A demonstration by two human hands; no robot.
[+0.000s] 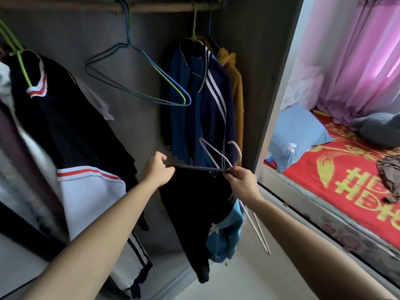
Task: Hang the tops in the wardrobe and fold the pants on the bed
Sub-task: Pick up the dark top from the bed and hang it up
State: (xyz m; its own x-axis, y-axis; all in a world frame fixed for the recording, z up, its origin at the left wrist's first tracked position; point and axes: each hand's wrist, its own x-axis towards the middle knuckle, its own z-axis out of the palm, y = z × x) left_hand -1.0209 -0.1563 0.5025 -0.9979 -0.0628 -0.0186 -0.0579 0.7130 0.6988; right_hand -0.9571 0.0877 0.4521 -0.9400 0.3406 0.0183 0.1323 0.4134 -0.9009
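Both hands hold a black top (194, 198) stretched by its neck: left hand (157, 169) pinches one side, right hand (240, 180) pinches the other plus a pink hanger (218, 156).

place: a home bedroom
wardrobe (255, 87): open, clothes on wire hangers (138, 76) along its rail (164, 6)
bed (337, 185): red patterned cover, blue pillow (296, 135)
window side: pink curtain (355, 61)
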